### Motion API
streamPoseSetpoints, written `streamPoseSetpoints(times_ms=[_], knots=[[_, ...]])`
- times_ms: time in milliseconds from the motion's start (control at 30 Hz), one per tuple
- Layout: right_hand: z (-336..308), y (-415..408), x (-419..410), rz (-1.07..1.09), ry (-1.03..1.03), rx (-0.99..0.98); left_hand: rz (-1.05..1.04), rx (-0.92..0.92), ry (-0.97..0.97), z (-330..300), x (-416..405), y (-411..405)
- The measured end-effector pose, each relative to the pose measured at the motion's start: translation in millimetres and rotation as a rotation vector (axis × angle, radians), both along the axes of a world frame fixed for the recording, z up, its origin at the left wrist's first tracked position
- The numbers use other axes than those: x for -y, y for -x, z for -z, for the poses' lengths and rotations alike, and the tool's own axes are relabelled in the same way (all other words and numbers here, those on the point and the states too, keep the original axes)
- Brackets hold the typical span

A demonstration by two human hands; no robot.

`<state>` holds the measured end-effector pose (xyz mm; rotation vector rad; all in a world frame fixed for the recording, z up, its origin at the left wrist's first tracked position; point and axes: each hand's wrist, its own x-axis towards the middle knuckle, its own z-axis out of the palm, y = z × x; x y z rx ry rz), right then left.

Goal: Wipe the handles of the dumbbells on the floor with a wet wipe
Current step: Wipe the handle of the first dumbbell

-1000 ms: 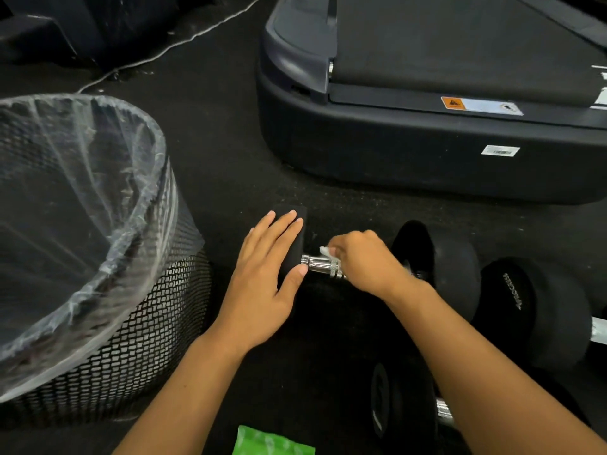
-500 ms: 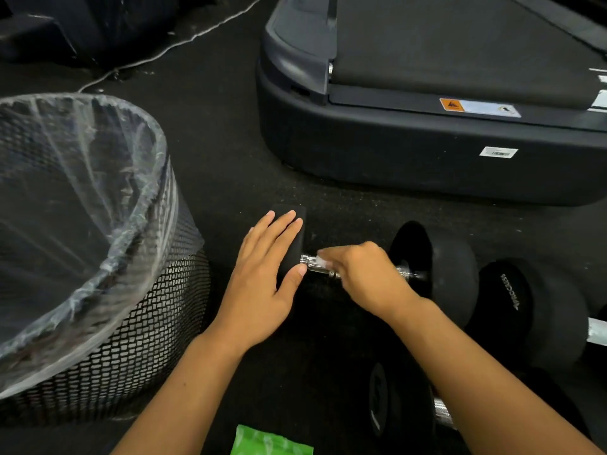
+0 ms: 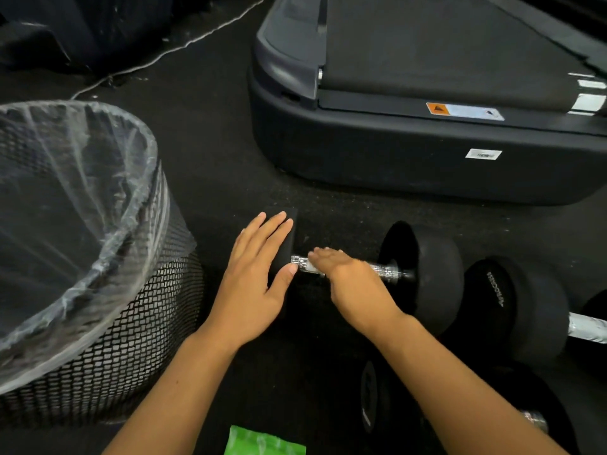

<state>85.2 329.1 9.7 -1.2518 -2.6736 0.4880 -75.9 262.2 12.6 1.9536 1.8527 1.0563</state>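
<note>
bin (image 3: 98,244) left of dumbbell (image 3: 423,274), treadmill (image 3: 410,159) behind

Dim scene, wide-angle edge bending, slight motion blur.

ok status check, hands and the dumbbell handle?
Left hand flat on the near dumbbell's left head. Right hand over the chrome handle, wet wipe under its fingers. Bin left, clear of the work.

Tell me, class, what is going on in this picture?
A person is cleaning a dumbbell on a gym floor. The left hand lies flat on one weight head, steadying it. The right hand presses a wet wipe on the metal handle. More dumbbells lie to the right.
</note>
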Motion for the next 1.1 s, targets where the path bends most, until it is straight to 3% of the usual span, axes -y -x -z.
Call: streamPoseSetpoints(times_ms=[167,367,567,667,867,967,1100], knots=[[-12,5,-10,0.129,0.004,0.051,-0.008,-0.008,0.005,-1,1,0],[-9,-14,7,-0.103,0.011,0.023,-0.007,0.030,0.028,-6,4,-2],[-23,-32,12,0.103,0.014,-0.423,-0.013,0.133,0.014,-22,8,-21],[-39,-37,24,0.146,-0.120,-0.517,0.043,0.204,0.001,-34,6,-46],[-51,-48,22,0.270,0.009,-0.745,-0.026,0.218,-0.074,-28,-12,-80],[-52,-65,11,0.329,-0.107,-0.601,-0.111,0.139,-0.177,-7,-22,-89],[-36,-87,-6,0.401,-0.255,-0.284,-0.137,-0.108,-0.071,36,-28,-87]])
